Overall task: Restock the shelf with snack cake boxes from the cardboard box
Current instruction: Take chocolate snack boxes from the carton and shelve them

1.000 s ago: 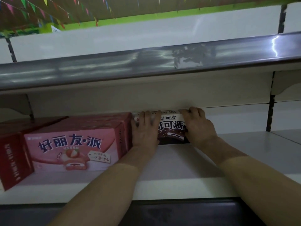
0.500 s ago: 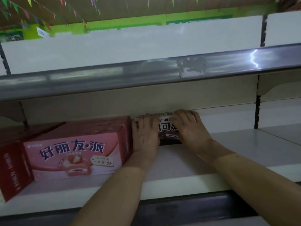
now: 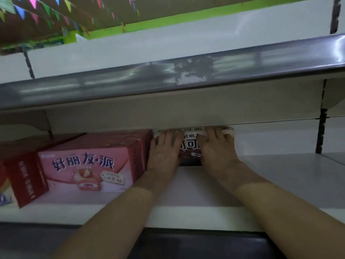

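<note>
Fingers of both hands, left hand point(image 3: 164, 150) and right hand point(image 3: 217, 148), lie flat against the brown snack cake box point(image 3: 190, 148), pressing it toward the shelf point(image 3: 280, 174) back edge, likely to seat it beside the pink box point(image 3: 87, 165).

You have one pink strawberry cake box point(image 3: 89, 165) at 9 o'clock, one red box point(image 3: 24, 176) farther toward 9 o'clock, and one brown chocolate cake box point(image 3: 190, 152) at centre. Two hands are present: left hand point(image 3: 164, 152), right hand point(image 3: 217, 150).

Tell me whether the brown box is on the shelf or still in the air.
On the shelf: the brown box sits on the shelf board, beside the pink box.
</note>
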### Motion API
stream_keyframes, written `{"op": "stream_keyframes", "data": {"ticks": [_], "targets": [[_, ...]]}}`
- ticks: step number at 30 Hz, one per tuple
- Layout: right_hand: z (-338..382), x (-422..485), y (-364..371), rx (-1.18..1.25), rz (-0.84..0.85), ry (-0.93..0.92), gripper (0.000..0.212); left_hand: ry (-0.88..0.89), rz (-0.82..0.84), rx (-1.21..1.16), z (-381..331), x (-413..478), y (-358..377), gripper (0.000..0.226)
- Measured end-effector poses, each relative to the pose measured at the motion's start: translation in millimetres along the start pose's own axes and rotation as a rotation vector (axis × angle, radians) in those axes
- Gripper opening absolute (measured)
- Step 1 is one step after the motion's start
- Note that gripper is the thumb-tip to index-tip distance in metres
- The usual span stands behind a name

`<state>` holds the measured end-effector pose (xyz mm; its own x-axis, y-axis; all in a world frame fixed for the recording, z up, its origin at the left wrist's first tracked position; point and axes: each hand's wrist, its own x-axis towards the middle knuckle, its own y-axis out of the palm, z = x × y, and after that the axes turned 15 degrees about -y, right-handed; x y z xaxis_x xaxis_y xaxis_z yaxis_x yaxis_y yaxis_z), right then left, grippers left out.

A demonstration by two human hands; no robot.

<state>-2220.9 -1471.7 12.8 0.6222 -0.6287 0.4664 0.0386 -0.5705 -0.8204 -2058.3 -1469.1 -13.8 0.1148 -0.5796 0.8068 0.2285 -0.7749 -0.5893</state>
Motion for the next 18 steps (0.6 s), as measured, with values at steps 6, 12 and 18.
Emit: {"op": "stream_keyframes", "data": {"ticks": [6, 12, 18], "targets": [[-13, 6, -8, -0.124, 0.122, -0.179, 0.054, -0.123, 0.291, 0.078, -20, 1, -35, 0.082], [-25, -10, -9, 0.018, -0.037, -0.359, 0.041, -0.374, 0.274, 0.177, -40, -23, -69, 0.063], [-2, -28, -41, 0.224, -0.148, -0.573, 0.038, -0.578, 0.319, 0.283, -35, -47, -109, 0.044]]}}
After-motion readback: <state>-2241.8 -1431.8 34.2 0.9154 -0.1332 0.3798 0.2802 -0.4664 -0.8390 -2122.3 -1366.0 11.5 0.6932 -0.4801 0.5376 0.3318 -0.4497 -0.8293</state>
